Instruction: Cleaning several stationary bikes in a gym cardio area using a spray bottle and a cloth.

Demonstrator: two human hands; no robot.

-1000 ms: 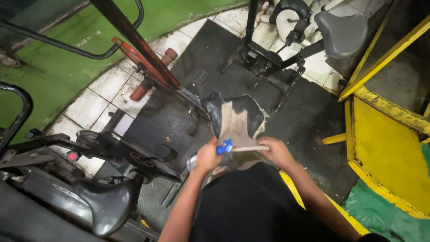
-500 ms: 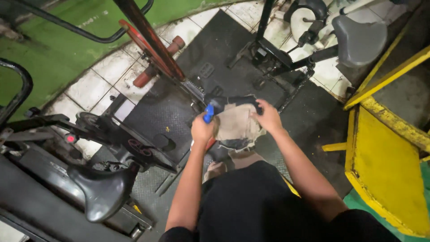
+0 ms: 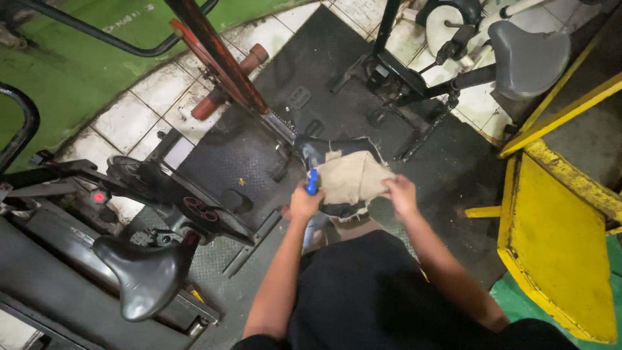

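Note:
My left hand [image 3: 305, 202] grips a spray bottle with a blue top [image 3: 312, 181], its clear body hanging down below the fist. My right hand [image 3: 400, 194] pinches the right edge of a frayed tan cloth [image 3: 350, 177]. The cloth lies spread over a black exercise-bike saddle [image 3: 337, 150] directly in front of me, covering most of its top. Both hands sit at the near side of that saddle, left and right of the cloth.
Another black bike saddle [image 3: 144, 275] stands at lower left, a grey one [image 3: 528, 56] at upper right. A rusty red frame bar [image 3: 220, 55] slants across the top. Black rubber matting [image 3: 324, 84] covers the floor, and a yellow metal platform [image 3: 557, 246] stands on the right.
The view has shifted forward and the saddle is closer. My left hand raised the spray bottle to the cloth's left edge; my right hand stays on the cloth.

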